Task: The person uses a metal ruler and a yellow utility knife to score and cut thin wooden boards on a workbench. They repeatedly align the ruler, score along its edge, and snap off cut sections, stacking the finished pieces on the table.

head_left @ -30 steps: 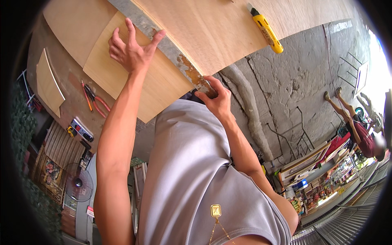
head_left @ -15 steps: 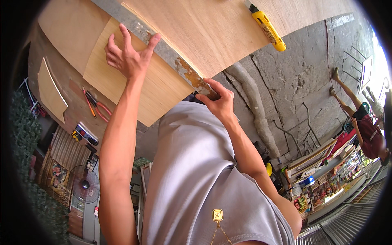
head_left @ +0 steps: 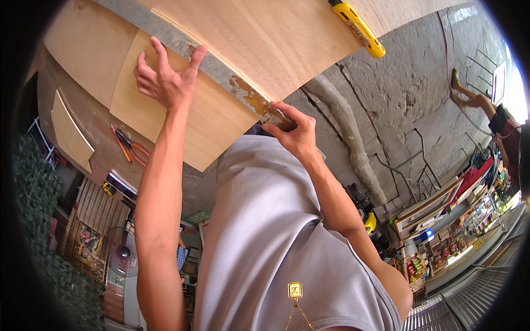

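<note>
A long grey metal bar (head_left: 221, 77), worn to brown near its closer end, lies slantwise over thin plywood. My left hand (head_left: 168, 83) is spread, its thumb and fingertips touching the bar partway along. At the bar's near end, my right hand (head_left: 298, 129) pinches it between thumb and fingers. On the bar's right is a broad plywood sheet (head_left: 276, 38); a smaller plywood piece (head_left: 215, 127) shows on its left, under my left hand. A yellow utility knife (head_left: 359, 28) rests on the broad sheet near its right edge.
Red-handled pliers (head_left: 134, 146) and an orange pencil (head_left: 120, 144) lie on the brown surface at left, near a loose plywood offcut (head_left: 72, 132). A fan (head_left: 122, 252) stands lower left. Cracked concrete floor (head_left: 397, 94) spreads at right, where another person (head_left: 499, 118) is partly in view.
My view has shifted slightly; the boards and knife sit a little higher and further left. Both hands keep their places on the metal bar. The other person has moved toward the right rim.
</note>
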{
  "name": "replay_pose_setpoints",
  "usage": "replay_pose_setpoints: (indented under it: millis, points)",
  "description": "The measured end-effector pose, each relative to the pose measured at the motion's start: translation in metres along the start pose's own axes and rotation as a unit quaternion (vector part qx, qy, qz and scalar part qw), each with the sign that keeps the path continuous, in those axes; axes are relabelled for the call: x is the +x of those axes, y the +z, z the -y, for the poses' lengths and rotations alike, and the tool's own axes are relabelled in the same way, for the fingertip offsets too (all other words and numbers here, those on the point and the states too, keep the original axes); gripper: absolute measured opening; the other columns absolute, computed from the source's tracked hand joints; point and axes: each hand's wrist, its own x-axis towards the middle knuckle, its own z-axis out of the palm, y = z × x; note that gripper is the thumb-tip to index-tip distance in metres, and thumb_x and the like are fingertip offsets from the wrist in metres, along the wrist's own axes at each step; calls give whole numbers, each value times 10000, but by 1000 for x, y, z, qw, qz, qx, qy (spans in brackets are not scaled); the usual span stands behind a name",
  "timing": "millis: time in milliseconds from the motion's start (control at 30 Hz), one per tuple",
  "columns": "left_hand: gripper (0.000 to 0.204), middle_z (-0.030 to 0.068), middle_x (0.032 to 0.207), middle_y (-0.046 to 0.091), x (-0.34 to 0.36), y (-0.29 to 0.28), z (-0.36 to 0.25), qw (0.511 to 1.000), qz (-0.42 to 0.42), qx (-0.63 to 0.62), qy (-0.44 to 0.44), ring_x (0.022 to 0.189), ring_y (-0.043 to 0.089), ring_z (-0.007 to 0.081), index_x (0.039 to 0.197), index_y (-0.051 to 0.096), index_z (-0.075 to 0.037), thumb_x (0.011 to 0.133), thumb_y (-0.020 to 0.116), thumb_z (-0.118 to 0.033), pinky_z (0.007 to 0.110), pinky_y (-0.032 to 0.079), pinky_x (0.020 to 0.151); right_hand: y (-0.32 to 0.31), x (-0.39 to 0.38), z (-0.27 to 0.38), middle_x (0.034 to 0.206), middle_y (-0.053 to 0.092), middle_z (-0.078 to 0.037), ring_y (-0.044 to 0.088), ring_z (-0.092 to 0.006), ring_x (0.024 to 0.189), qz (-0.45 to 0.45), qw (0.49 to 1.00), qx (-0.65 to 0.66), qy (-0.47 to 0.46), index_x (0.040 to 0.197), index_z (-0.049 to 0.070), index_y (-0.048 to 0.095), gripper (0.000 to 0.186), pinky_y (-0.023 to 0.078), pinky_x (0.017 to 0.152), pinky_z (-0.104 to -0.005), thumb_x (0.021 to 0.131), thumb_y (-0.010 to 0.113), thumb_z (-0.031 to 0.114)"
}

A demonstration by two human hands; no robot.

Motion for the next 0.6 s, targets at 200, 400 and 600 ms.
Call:
replay_pose_setpoints:
  millis: [200, 400, 600]
  points:
    - [1092, 188, 1461, 325, 0, 1, 2, 1000, 1, 7, 3, 1342, 289, 388, 1440, 549, -208, 622, 605, -929, 565, 248, 1067, 1, -1, -2, 1054, 754, -134, 725, -157, 915, -13, 999, -11, -33, 1172, 30, 709, 511, 576, 801, -294, 697, 892, 72]
    - [1093, 183, 1444, 331, 1, 1, 2, 1000, 1, 11, 5, 1335, 292, 382, 1434, 558, -203, 621, 598, -934, 562, 249, 1067, 1, -2, -4, 1070, 748, -153, 734, -194, 940, -18, 999, -30, -40, 1191, 63, 717, 540, 571, 822, -306, 681, 896, 73]
    - [1094, 185, 1442, 326, 1, 0, 2, 1000, 7, 8, 3, 1337, 284, 380, 1433, 558, -199, 624, 595, -935, 567, 245, 1066, 2, -3, -3, 1061, 749, -157, 734, -193, 934, -26, 998, -37, -38, 1192, 79, 727, 542, 568, 821, -301, 677, 897, 74]
